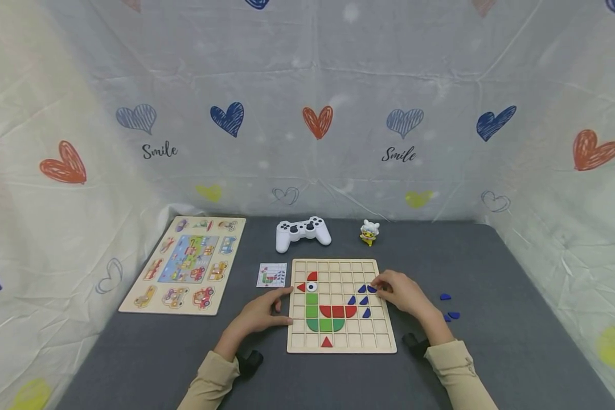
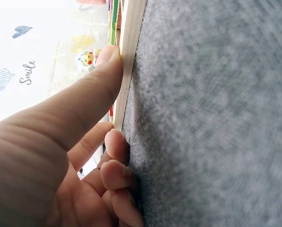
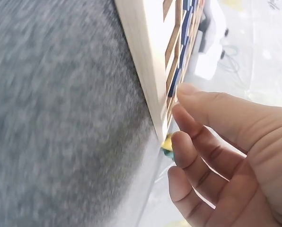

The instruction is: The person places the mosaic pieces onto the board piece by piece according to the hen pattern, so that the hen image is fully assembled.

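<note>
A square wooden grid board (image 1: 384, 341) lies in front of me, with red, green and blue flat pieces set in its cells as a bird shape. My left hand (image 1: 258, 312) rests against its left edge, thumb and index finger spread and touching the side. At the upper right of the board, the right hand (image 1: 402, 293) has its thumb and index fingertips at a blue piece (image 1: 371, 288). In the right wrist view a blue piece (image 3: 174, 82) lies on the board beside the thumb tip; nothing shows between thumb and index finger.
Several loose blue pieces (image 1: 454, 315) lie right of the board. A small pattern card (image 1: 272, 274) is at its upper left. Farther left lies a picture puzzle board (image 1: 184, 307). A white game controller (image 1: 303, 232) and a small figurine (image 1: 369, 232) stand behind.
</note>
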The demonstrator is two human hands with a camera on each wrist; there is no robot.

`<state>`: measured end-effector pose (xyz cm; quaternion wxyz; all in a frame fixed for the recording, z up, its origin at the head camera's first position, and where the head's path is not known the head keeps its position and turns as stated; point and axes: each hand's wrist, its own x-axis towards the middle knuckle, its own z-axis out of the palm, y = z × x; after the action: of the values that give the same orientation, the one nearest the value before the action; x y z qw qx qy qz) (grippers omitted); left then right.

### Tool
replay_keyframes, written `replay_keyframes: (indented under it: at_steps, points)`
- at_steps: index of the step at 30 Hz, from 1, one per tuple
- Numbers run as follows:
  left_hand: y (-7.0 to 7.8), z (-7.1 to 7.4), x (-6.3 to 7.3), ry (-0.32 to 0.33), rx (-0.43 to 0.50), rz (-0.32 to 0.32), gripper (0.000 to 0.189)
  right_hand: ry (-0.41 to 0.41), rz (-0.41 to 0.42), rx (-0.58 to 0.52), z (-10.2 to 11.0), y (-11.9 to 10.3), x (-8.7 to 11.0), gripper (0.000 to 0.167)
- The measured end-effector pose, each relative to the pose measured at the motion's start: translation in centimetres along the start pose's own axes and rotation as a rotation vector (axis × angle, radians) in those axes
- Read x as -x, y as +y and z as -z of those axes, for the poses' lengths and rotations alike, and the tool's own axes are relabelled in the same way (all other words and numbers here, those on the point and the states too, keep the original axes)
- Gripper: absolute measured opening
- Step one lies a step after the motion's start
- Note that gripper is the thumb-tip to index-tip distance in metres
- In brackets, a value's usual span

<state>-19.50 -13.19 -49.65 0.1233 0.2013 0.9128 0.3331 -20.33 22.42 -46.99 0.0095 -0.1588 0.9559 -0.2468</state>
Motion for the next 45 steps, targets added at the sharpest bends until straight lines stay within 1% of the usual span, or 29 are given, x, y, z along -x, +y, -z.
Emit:
replay_keyframes:
  at_steps: [6, 13, 17, 20, 23, 27, 36, 45]
  points:
    - [0.1, 0.0, 0.0, -0.004, 0.002, 0.000, 0.071, 0.026, 0.006, 0.036, 0.5, 0.9, 1.0, 0.015]
    - [0.1, 0.0, 0.0, -0.003, 0.007, 0.005, 0.071, 0.043, -0.026, 0.070, 1.4, 2.2, 2.4, 0.016]
    - [0.1, -0.1, 0.0, -0.003, 0.007, 0.005, 0.071, 0.067, -0.039, 0.104, 2.0, 2.9, 3.3, 0.016]
    - [0.0, -0.1, 0.0, -0.003, 0.007, 0.001, 0.071, 0.092, -0.066, 0.125, 2.5, 3.4, 4.0, 0.016]
    - [0.0, -0.1, 0.0, -0.006, 0.004, -0.004, 0.071, 0.102, -0.091, 0.119, 3.1, 4.0, 4.7, 0.017]
    - [0.0, -0.1, 0.0, -0.006, 0.003, -0.003, 0.071, 0.095, -0.120, 0.095, 3.8, 4.8, 5.5, 0.018]
    - [0.1, 0.0, 0.1, 0.002, -0.007, 0.000, 0.071, 0.074, -0.173, 0.104, 4.7, 6.4, 7.1, 0.020]
    - [0.1, 0.0, 0.0, -0.001, -0.003, 0.006, 0.071, 0.057, -0.209, 0.124, 5.3, 8.0, 7.9, 0.026]
